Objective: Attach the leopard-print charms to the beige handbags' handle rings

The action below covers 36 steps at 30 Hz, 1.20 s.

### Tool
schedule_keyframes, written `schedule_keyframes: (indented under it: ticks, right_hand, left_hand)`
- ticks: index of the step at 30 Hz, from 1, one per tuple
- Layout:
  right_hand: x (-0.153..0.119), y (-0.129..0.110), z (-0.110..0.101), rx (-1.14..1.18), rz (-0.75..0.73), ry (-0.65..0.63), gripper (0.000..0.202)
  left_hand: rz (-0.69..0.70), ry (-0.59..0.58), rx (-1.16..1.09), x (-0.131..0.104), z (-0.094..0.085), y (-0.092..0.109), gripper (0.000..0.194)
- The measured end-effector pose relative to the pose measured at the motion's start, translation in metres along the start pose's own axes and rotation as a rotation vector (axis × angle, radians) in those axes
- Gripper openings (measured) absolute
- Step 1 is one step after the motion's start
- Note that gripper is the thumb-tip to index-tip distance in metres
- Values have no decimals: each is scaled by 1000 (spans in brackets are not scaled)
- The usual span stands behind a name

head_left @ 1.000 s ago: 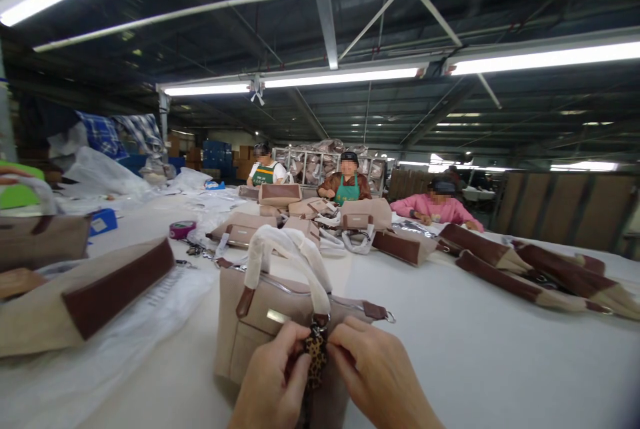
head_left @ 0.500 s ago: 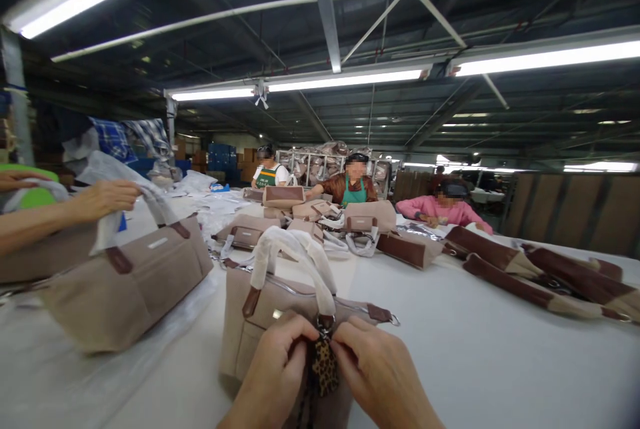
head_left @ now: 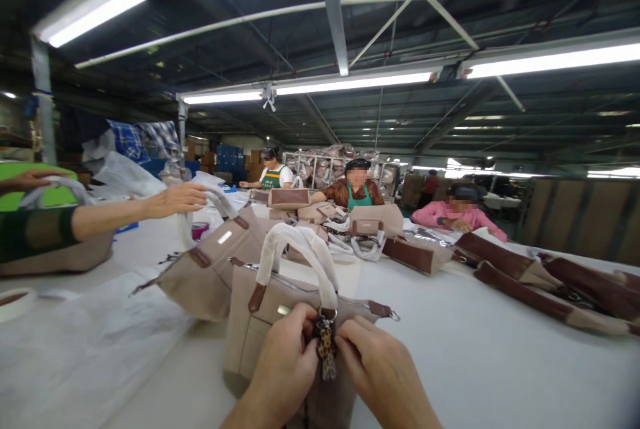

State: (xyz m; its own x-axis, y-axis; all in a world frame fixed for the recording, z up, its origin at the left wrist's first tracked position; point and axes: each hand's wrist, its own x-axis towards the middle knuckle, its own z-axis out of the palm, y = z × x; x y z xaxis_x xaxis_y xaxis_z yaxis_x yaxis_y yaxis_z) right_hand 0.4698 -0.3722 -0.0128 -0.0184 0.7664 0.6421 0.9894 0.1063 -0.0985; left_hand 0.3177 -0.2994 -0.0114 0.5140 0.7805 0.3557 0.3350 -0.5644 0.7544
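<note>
Here, low in the middle of the frame, a small leopard-print charm (head_left: 327, 351) hangs from a metal ring at the top edge of a beige handbag (head_left: 260, 335) that stands upright on the white worktop (head_left: 475, 349). The left hand (head_left: 285, 369) and the right hand (head_left: 380, 375) meet at the charm: the left fingers (head_left: 300, 329) are curled closed against its left side and the bag's top, and the right fingers (head_left: 350, 339) pinch in from the right, touching it. The bag's handles, wrapped in white paper (head_left: 295, 249), arch up just behind the hands.

Just behind and to the left, a second beige handbag (head_left: 210, 269) tilts over, held at its handle by a co-worker's hand (head_left: 177, 200) reaching in from the left edge. Clear plastic sheeting (head_left: 75, 342) lies at lower left. Further back, more handbags (head_left: 370, 219) are piled mid-frame, and brown-trimmed ones (head_left: 525, 275) lie at right.
</note>
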Motion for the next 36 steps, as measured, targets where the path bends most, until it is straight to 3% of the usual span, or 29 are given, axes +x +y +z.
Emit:
schedule_keyframes:
  ticks: [11,26,36]
  right_hand:
    - [2,-7,-1,45,30,68,23]
    - [1,-14,-2,0,20,101,25]
    - [4,-20,-3,-92,-8,194,39]
  left_hand:
    - [124,18,-16,5,-24,7,32]
    - [131,-20,-74,4,-33,8,33]
    - [127,-10,-83,8,-32,5,32]
